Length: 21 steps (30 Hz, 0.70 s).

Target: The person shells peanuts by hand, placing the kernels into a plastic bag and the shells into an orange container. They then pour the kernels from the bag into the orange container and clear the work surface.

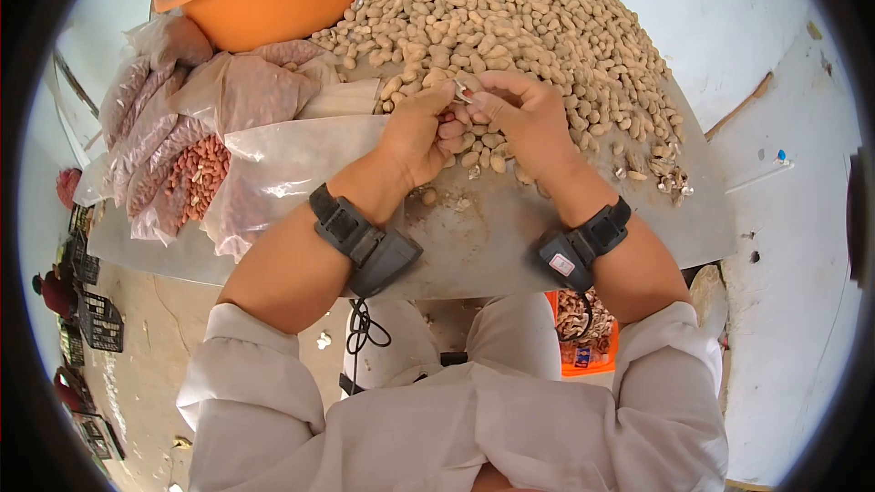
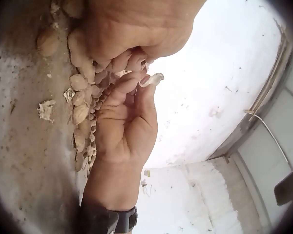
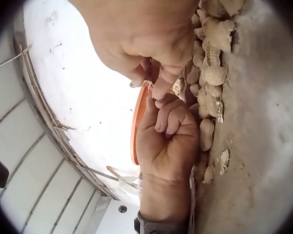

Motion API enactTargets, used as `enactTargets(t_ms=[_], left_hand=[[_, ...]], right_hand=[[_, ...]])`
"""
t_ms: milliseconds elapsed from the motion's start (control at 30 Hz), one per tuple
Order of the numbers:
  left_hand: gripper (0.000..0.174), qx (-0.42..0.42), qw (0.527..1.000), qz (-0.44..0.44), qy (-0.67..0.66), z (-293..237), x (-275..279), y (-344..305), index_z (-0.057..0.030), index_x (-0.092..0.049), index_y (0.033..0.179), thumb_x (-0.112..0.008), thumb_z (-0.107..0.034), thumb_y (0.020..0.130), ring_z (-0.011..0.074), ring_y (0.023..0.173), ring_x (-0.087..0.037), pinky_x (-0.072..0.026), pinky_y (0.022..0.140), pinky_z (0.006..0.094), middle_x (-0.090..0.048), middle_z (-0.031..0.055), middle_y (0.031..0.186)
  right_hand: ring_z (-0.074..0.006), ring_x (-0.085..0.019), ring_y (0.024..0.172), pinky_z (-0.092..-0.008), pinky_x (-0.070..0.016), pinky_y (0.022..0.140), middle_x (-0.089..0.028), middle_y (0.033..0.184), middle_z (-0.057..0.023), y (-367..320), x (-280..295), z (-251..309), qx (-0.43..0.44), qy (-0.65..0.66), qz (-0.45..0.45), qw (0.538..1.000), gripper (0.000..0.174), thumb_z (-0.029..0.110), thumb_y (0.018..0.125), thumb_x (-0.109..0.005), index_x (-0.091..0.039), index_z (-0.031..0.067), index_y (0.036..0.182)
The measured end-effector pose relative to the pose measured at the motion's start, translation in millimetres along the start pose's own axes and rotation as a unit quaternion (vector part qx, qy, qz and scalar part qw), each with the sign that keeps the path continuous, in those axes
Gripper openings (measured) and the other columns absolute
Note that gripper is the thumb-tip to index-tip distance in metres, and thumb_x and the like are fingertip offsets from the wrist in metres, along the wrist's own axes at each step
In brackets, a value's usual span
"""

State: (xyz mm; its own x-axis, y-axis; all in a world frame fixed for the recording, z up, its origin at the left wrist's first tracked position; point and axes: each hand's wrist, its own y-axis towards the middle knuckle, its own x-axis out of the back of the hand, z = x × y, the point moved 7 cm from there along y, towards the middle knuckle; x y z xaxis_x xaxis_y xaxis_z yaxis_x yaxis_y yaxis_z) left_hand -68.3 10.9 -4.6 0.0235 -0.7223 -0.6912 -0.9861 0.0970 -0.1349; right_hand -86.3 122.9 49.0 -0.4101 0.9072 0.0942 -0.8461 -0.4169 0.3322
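Note:
At the near edge of a heap of unshelled peanuts (image 1: 510, 9), my two hands meet fingertip to fingertip. Between them is a cracked peanut (image 1: 466, 92), with red kernel showing in its pale shell. My left hand (image 1: 417, 135) pinches it from one side, its other fingers curled into the palm. From the other side my right hand (image 1: 536, 126) grips it with thumb and forefinger. In the left wrist view a curved piece of shell (image 2: 155, 79) stands out beyond the right thumb. The fingers partly cover the peanut in both wrist views.
Clear plastic bags hold red shelled kernels (image 1: 199, 180) on the left. An orange tub (image 1: 273, 0) stands behind them. Broken shells (image 1: 673, 173) lie at the table's right; below the metal table (image 1: 474, 251) is an orange container (image 1: 588, 370) of shells. Black crates (image 1: 100, 321) stand at far left.

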Motion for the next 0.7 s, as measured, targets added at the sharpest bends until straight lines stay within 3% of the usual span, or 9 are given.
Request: enactTargets(t_ms=[100, 167, 267, 367, 467, 700], left_hand=[[0.025, 0.025, 0.998, 0.037, -0.051, 3, 0, 4, -0.0048, -0.05, 0.08, -0.04, -0.021, 0.095, 0.0075, 0.049, -0.034, -0.0286, 0.042, 0.0181, -0.047, 0.0025, 0.067], [0.024, 0.038, 0.994, 0.059, -0.086, 6, 2, 8, -0.0051, -0.049, 0.078, -0.04, -0.021, 0.094, 0.0074, 0.049, -0.035, -0.028, 0.041, 0.0182, -0.047, 0.0026, 0.067], [0.022, 0.048, 0.99, 0.07, -0.109, 7, 4, 11, -0.0044, -0.05, 0.079, -0.04, -0.019, 0.093, 0.0064, 0.049, -0.035, -0.0273, 0.04, 0.0176, -0.047, 0.0019, 0.068], [0.02, 0.048, 0.991, 0.066, -0.108, 6, 2, 9, -0.0026, -0.051, 0.082, -0.041, -0.016, 0.091, 0.0049, 0.05, -0.035, -0.027, 0.041, 0.0166, -0.048, 0.0008, 0.071], [0.019, 0.054, 0.989, 0.055, -0.123, 7, 4, 10, -0.0027, -0.05, 0.081, -0.042, -0.017, 0.091, 0.0051, 0.05, -0.036, -0.0282, 0.041, 0.0162, -0.049, 0.0018, 0.071], [0.018, 0.037, 0.99, 0.07, -0.116, 0, -3, 2, -0.0007, -0.05, 0.081, -0.046, -0.015, 0.091, 0.0063, 0.052, -0.043, -0.0334, 0.041, 0.0143, -0.051, 0.005, 0.073]], right_hand=[[-0.0141, -0.061, 0.076, -0.0236, -0.0491, 0.066, -0.062, 0.091, -0.0087, -2, -8, 17, 0.156, -0.146, 0.024, 0.977, 0.017, 0.004, 0.079, -0.062, -0.063, -0.0029, 0.095], [-0.0148, -0.061, 0.079, -0.0239, -0.0489, 0.067, -0.061, 0.092, -0.0084, -6, -10, 26, 0.26, -0.245, 0.01, 0.934, 0.017, 0.002, 0.077, -0.062, -0.063, -0.0017, 0.094], [-0.0104, -0.057, 0.083, -0.0215, -0.0477, 0.07, -0.059, 0.101, -0.0061, -4, -9, 22, 0.195, -0.203, 0.026, 0.959, 0.02, -0.002, 0.077, -0.062, -0.063, -0.0013, 0.096], [-0.0104, -0.057, 0.085, -0.0216, -0.0478, 0.071, -0.059, 0.101, -0.0059, -3, -8, 22, 0.178, -0.178, 0.025, 0.967, 0.019, -0.001, 0.077, -0.062, -0.063, -0.001, 0.096], [-0.0157, -0.06, 0.083, -0.0248, -0.0493, 0.07, -0.06, 0.097, -0.009, -3, -11, 22, 0.194, -0.192, 0.036, 0.961, 0.018, 0.0, 0.075, -0.063, -0.063, -0.0022, 0.093], [-0.0129, -0.06, 0.082, -0.0221, -0.0489, 0.07, -0.06, 0.098, -0.0068, 6, -3, 8, 0.155, -0.103, 0.026, 0.982, 0.016, 0.001, 0.077, -0.063, -0.064, -0.0023, 0.093]])
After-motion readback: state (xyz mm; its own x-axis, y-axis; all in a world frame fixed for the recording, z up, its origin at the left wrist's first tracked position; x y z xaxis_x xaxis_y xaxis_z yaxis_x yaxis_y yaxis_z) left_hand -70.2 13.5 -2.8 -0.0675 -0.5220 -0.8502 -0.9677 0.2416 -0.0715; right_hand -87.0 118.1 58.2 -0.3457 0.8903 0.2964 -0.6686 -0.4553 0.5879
